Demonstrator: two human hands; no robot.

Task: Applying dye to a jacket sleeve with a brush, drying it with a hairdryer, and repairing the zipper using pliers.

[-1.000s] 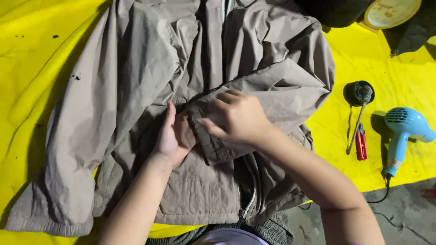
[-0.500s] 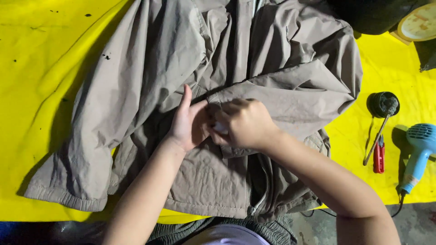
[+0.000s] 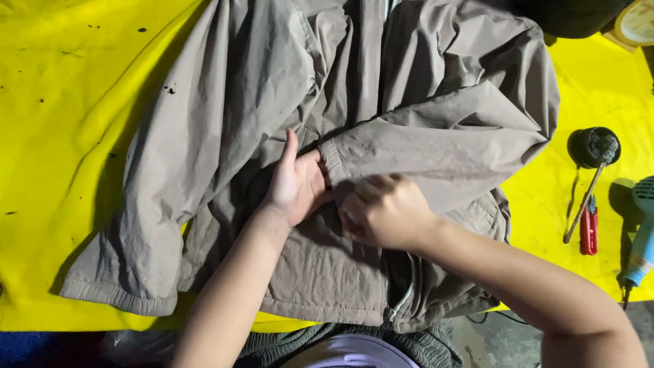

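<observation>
A grey-beige jacket (image 3: 381, 102) lies spread on a yellow cloth-covered table (image 3: 61, 102), one sleeve folded across its front. My left hand (image 3: 294, 180) rests flat on the jacket's front, fingers pointing up beside the folded sleeve's elastic cuff (image 3: 332, 163). My right hand (image 3: 385, 211) is curled, pinching the fabric just below that sleeve, close to the left hand. The jacket's zipper (image 3: 403, 296) shows near the bottom hem.
At the right of the table lie a black round object with a metal rod (image 3: 594, 150), a red-handled tool (image 3: 588, 228) and a blue heat gun (image 3: 640, 238). A plate-like object (image 3: 637, 20) sits at the top right corner. Dark clothing shows at the bottom edge.
The view has shifted so the jacket sits further right. My right hand has moved down from the sleeve cuff to the fabric below it; my left hand stays flat on the jacket.
</observation>
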